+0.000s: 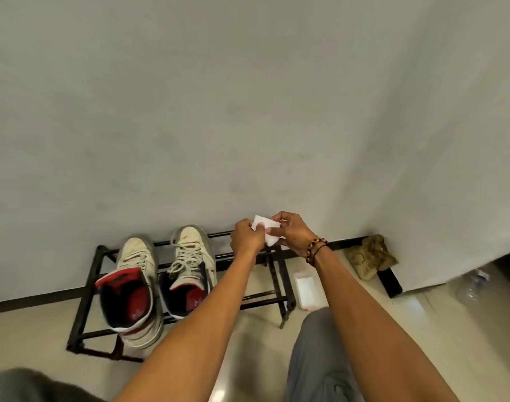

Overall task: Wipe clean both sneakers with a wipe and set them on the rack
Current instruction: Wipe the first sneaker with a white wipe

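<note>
Two white high-top sneakers with red and navy linings stand side by side on the black metal rack [87, 297], toes toward the wall: the left sneaker [134, 288] and the right sneaker [190, 268]. Above the rack's right end, both my hands hold a folded white wipe [266, 230] between them. My left hand [246, 236] pinches its left edge. My right hand [294, 232], with a beaded bracelet at the wrist, pinches its right side.
A white wipe packet [307, 288] lies on the tiled floor right of the rack. A crumpled tan cloth [369, 256] sits in the wall corner. A clear plastic bottle [471, 285] lies at far right. My knees are at the bottom.
</note>
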